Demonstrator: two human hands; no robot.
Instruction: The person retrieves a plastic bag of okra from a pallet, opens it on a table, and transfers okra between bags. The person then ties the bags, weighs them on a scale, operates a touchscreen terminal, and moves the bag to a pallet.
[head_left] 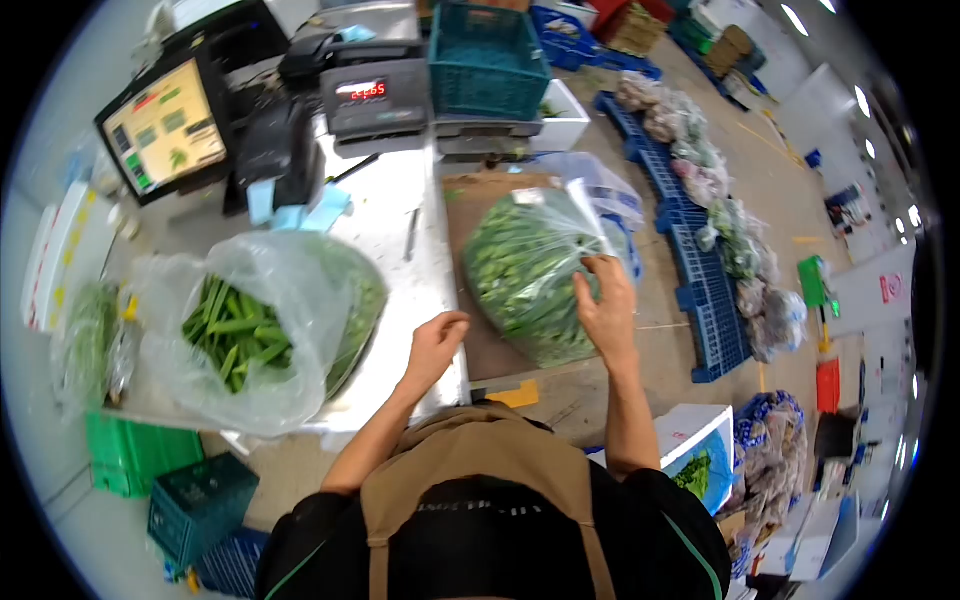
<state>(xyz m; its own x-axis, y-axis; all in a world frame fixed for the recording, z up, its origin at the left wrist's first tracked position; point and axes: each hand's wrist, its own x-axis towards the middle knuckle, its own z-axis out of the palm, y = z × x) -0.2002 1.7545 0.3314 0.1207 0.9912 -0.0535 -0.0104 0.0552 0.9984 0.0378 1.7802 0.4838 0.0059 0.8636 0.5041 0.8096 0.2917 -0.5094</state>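
A clear plastic bag full of green vegetables (pixel 520 265) lies on a brown board, with a white label near its top. My right hand (pixel 608 305) is over the bag's right side, thumb and fingers apart, fingertips at the plastic; whether they grip it is unclear. My left hand (pixel 438 343) hovers at the edge of the white table (pixel 405 240), fingers curled together, and what they hold, if anything, is hidden. To the left, an open plastic bag (pixel 310 280) shows long green pods (pixel 235 330) inside.
A scale with a red display (pixel 376 98), a screen (pixel 165 128) and a teal crate (pixel 488 60) stand at the back. A pen (pixel 355 167) and blue paper slips (pixel 325 208) lie on the table. Bagged goods sit on a blue pallet (pixel 690 235) at right.
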